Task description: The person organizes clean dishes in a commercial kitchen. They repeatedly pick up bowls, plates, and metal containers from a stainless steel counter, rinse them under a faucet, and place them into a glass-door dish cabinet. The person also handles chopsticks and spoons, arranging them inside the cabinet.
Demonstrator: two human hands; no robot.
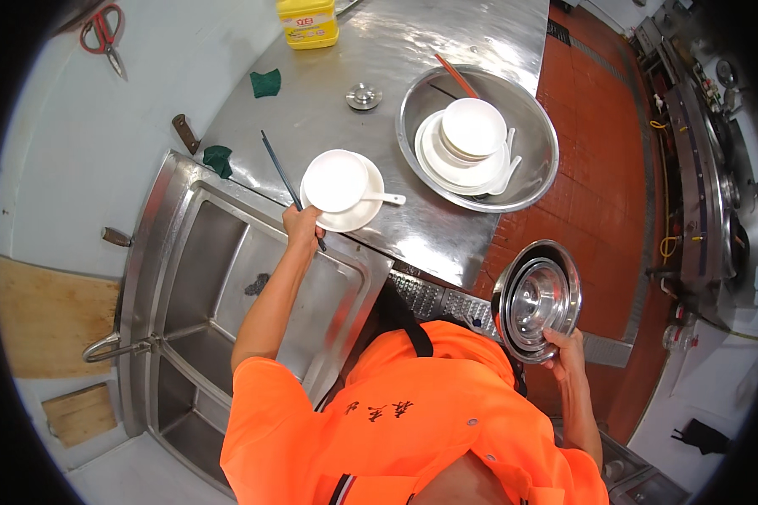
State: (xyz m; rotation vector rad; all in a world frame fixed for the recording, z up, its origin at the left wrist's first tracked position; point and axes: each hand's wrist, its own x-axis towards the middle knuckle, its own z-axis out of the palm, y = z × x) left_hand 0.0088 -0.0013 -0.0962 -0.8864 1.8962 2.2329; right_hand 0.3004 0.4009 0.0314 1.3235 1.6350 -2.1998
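My left hand is closed on the rim of a white plate at the table's near edge, over the sink side. On that plate sit a white bowl and a white spoon. Dark chopsticks run through the same hand, slanting up to the left. Out to the right, my right hand grips the rim of a nested stack of steel bowls, held tilted away from the table. A large steel basin on the table holds white plates, bowls, spoons and red chopsticks.
A steel sink with a faucet lies left of me. On the steel table are a yellow jug, a round metal lid and green scouring pads. Scissors hang on the wall. Red floor lies right.
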